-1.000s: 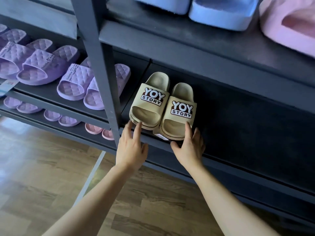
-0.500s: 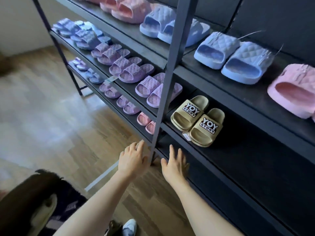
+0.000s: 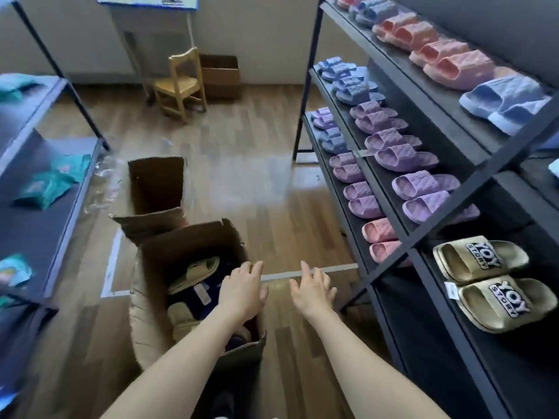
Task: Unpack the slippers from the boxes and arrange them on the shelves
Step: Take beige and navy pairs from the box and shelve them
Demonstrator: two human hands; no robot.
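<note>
tan slippers [image 3: 490, 282] labelled "yoy story" on shelf [image 3: 514, 358], both hands' fingers apart, holding nothing

Soft, even daylight fills the room and is brightest on the pale far wall [image 3: 266, 40]. A wide whitish glare washes out the grain of the wooden floor [image 3: 251, 179] in the middle. The black shelving [image 3: 514, 367] on the right swallows light. Its lower levels sit in deep shadow with little detail, though the lettering on the beige slippers [image 3: 490, 282] reads clearly. The left-hand rack [image 3: 45, 213] and the near left side of the cardboard box [image 3: 145, 313] are smeared by blur. The left hand [image 3: 242, 293] and right hand [image 3: 313, 293] look slightly soft-edged. Shelf posts lean and bow toward the frame edges
</note>
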